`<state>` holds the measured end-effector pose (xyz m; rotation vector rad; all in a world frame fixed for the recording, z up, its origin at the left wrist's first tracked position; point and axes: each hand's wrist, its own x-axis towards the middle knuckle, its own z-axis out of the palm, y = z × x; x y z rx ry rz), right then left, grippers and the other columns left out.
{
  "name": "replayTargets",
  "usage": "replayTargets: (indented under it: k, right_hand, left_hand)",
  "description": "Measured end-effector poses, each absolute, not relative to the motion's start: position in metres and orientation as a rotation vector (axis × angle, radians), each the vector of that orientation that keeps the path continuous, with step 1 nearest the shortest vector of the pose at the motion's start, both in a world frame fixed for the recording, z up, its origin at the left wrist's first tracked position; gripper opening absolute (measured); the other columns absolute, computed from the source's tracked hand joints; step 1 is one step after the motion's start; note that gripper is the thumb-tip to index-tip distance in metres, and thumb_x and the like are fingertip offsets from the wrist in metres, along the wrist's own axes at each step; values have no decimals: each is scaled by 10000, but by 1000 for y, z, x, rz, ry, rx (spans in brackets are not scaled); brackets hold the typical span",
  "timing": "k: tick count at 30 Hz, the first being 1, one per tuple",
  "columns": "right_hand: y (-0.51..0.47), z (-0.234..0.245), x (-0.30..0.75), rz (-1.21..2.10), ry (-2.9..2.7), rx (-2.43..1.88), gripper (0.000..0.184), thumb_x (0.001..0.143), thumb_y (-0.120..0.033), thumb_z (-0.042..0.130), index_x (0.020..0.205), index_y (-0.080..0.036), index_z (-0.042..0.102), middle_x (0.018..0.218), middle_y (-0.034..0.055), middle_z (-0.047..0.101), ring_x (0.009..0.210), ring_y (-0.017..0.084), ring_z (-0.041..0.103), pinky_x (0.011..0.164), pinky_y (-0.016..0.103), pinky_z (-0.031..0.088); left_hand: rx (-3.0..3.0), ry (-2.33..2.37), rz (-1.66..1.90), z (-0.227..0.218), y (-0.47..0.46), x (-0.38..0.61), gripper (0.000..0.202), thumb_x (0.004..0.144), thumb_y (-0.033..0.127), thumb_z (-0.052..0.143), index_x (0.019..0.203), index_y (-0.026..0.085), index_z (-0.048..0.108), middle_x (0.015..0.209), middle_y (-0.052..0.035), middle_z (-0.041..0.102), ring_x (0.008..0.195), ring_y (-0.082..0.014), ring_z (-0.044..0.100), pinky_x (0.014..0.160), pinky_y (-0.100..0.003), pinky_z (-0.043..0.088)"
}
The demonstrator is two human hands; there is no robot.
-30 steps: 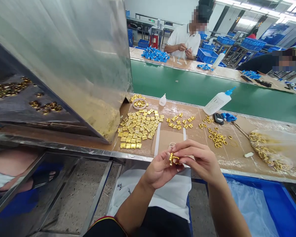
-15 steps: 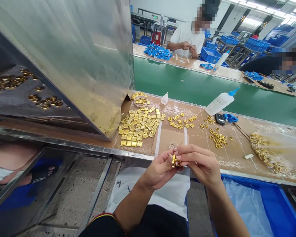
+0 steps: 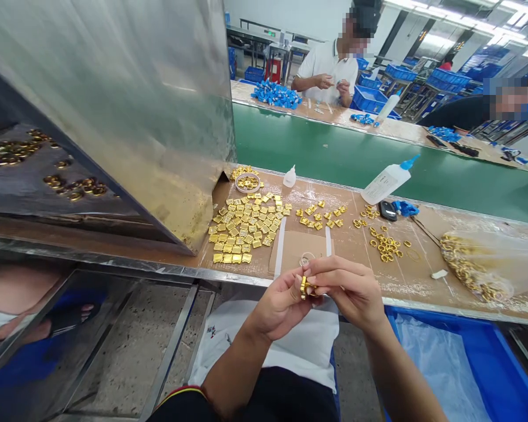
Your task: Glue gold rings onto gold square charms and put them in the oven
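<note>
My left hand (image 3: 278, 306) is closed, pinching a small shiny gold-coloured metal piece (image 3: 304, 288) between thumb and fingers. My right hand (image 3: 349, 287) meets it from the other side, its fingertips pressed on the same piece and covering part of it. A little gold also shows under the right thumb; its exact shape is hidden. Just beyond the fingertips a pale ring (image 3: 307, 258) lies on a cardboard sheet (image 3: 294, 246) with white strips. To the left lie many flat gold-coloured square pieces (image 3: 242, 225) on the bench.
Small gold-coloured pieces (image 3: 319, 218) and gold rings (image 3: 385, 245) lie farther right. A white squeeze bottle (image 3: 289, 177) and a larger blue-tipped bottle (image 3: 388, 183) stand behind. A metal hood (image 3: 158, 117) blocks the left. Across the green belt (image 3: 299, 138) a co-worker (image 3: 325, 73) handles something small.
The view has shifted slightly, so the bench things sit a little farther left. Both hands keep their pinch on the gold piece. The co-worker's hands have moved apart.
</note>
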<state>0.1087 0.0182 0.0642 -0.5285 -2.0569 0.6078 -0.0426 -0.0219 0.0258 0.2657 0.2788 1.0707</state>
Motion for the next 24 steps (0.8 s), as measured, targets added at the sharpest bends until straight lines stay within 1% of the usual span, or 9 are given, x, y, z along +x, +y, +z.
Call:
replayTargets:
  k: [4,7,11,16,24]
  right_hand:
    - [16,63,108,563,-2047,-527,193,1017,-149,603,996,-224,780,958,81,822,902,184,807,795,282,664]
    - [15,61,107,532,-2054,-548,209,1018,-147,595,1001,-231,785,959,80,824,894,191,810,772,289,666]
    - [15,60,107,530,-2056,-564,206,1010,-135,598,1004,-230,781,977,86,829,883,195,813,768,297,669]
    - [16,60,106,539,-2056,-581,223,1018,-132,574,999,-231,772,967,82,827,874,186,812,756,282,663]
    - [19,62,104,567,-2080,-576,226,1023,-145,564,1003,-231,772,949,75,823,889,195,814,765,288,665]
  left_hand:
    - [241,275,1064,30,-24,-43,373,705,348,970,875,114,733,785,-12,564,748,-124,498,724,-263,419]
    - [200,279,1067,32,-25,-43,375,702,319,974,899,107,735,785,-10,568,744,-119,498,718,-257,418]
    - [169,288,1070,32,-26,-43,377,685,280,984,879,109,710,781,-3,572,738,-116,502,718,-259,421]
    - [137,274,1074,32,-25,-43,382,677,270,987,864,114,691,772,-6,579,733,-127,515,678,-262,408]
    - [129,280,1093,30,-23,-44,392,662,246,991,861,119,679,775,-5,581,734,-137,532,667,-272,413]
